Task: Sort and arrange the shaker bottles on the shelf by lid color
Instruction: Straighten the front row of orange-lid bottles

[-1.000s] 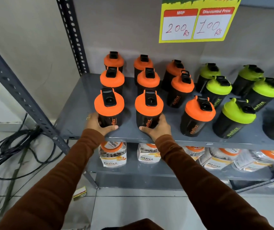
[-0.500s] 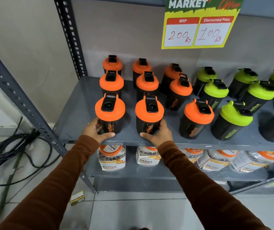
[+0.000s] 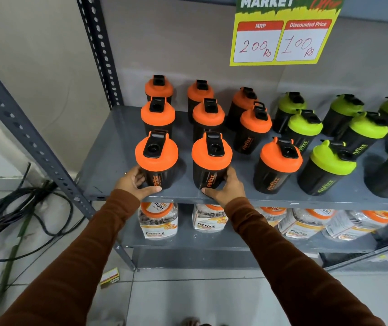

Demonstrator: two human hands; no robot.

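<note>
On the grey shelf (image 3: 108, 170) stand black shaker bottles in rows, several with orange lids on the left and several with green lids (image 3: 333, 158) on the right. My left hand (image 3: 134, 182) grips the base of the front-left orange-lidded bottle (image 3: 156, 154). My right hand (image 3: 226, 189) grips the base of the orange-lidded bottle beside it (image 3: 211, 156). Both bottles stand upright at the shelf's front edge. A third front-row orange-lidded bottle (image 3: 280, 158) stands untouched to the right.
A price sign (image 3: 282, 38) hangs on the wall above the bottles. Wrapped jars (image 3: 157, 220) fill the lower shelf. A slanted metal upright (image 3: 23, 128) and black cables (image 3: 23, 208) lie at the left. A small box (image 3: 110, 277) rests on the floor.
The view has tilted up a little, showing more of the sign. Both hands stay on the same two front bottles, which have turned slightly so their labels show more.
</note>
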